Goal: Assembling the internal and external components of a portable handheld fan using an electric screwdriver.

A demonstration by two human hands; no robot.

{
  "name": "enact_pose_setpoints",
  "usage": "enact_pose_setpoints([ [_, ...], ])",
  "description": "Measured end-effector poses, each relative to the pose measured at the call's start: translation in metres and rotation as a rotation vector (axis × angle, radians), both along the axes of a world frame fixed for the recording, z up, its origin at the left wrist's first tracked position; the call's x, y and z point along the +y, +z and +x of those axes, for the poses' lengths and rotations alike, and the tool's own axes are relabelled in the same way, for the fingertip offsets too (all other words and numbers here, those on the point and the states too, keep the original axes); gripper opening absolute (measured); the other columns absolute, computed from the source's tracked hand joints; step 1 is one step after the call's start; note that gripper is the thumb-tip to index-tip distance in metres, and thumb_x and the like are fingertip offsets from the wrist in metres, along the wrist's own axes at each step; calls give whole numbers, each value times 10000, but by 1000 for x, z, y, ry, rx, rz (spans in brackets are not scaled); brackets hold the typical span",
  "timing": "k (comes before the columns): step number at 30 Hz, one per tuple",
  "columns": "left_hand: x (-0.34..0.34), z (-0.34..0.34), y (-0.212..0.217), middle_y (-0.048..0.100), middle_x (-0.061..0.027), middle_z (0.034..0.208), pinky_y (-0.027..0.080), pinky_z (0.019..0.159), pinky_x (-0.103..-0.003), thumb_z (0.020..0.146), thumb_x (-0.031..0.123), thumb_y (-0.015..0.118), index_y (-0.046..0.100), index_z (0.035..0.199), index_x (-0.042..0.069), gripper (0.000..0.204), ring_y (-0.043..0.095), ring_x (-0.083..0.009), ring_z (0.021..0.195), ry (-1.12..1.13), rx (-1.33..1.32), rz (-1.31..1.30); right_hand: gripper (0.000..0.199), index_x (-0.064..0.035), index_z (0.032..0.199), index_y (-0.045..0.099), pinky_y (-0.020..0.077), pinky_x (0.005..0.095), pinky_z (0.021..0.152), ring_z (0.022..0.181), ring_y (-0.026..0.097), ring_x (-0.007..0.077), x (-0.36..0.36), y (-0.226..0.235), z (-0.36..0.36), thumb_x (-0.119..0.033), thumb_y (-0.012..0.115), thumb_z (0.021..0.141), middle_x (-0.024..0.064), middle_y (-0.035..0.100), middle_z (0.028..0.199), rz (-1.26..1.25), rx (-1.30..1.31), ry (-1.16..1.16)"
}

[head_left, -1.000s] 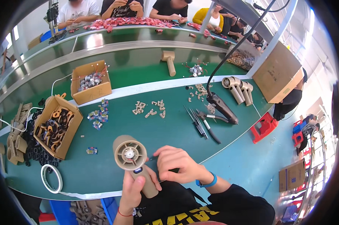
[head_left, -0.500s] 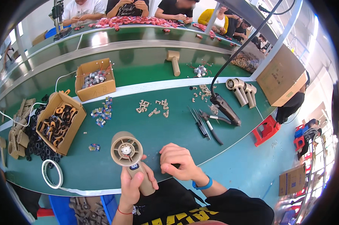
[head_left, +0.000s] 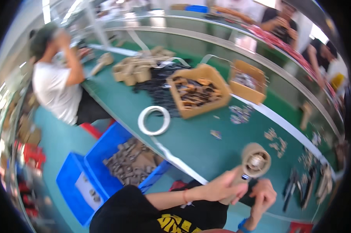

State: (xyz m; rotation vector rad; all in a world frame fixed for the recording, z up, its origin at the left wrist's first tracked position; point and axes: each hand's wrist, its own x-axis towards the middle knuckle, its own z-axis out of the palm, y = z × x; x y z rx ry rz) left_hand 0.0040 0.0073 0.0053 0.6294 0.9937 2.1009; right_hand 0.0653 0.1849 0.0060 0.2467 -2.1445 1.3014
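Fan [head_left: 250, 167] moved frame-right, handle [head_left: 243, 174] inside left grip [head_left: 226, 186], head [head_left: 256, 159] above.

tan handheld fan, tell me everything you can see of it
The tan handheld fan looks like plastic: a round head with spokes around a pale hub, a small panel at the neck, and a handle. The left hand wraps the handle, holding it slanted, spoked face toward the camera, by the green table's edge. Blur hides finer detail.
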Motion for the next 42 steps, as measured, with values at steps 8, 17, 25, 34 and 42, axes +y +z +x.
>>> enact_pose_setpoints([
  [8, -2, -6, 2, 520, -47, 722, 461, 458, -231, 967, 146, 442, 351, 1268, 34, 333, 535, -103, 495, 48, 2, 6, 272, 19, 1110, 627, 506, 417, 816, 961, 655, 339, 23, 0, -13, -194, 620, 941, 142, 702, 987, 123, -11, 405],
  [17, -2, 4, -7, 526, -78, 827, 480, 579, -247, 1013, 343, 386, 299, 1340, 28, 462, 567, -119, 596, -2, 7, 94, 417, -35, 555, 523, 427, 361, 685, 596, 520, 202, -6, 2, 0, -287, 594, 880, 60, 522, 561, -61, 1, 56],
  [25, -7, -6, 0, 546, -109, 841, 496, 608, -270, 981, 374, 463, 285, 1354, 36, 534, 593, -163, 625, 26, -24, 36, 288, -32, 543, 558, 460, 356, 645, 586, 540, 228, -7, 8, -11, -149, 577, 805, 54, 560, 571, -91, 8, 91],
  [34, -1, -15, -1, 553, -144, 823, 507, 591, -302, 976, 366, 429, 289, 1327, -21, 541, 620, -218, 602, 91, -12, -1, 211, -26, 579, 563, 468, 360, 685, 598, 549, 200, 5, 3, -15, -92, 604, 775, 38, 567, 574, -116, 29, 148],
  [42, -3, -7, -2, 557, -140, 826, 504, 574, -299, 972, 317, 461, 300, 1324, -19, 512, 622, -215, 599, 73, -19, 35, 243, -33, 574, 565, 466, 356, 677, 592, 551, 195, 3, 1, -7, -109, 604, 802, 33, 571, 570, -144, 37, 164],
])
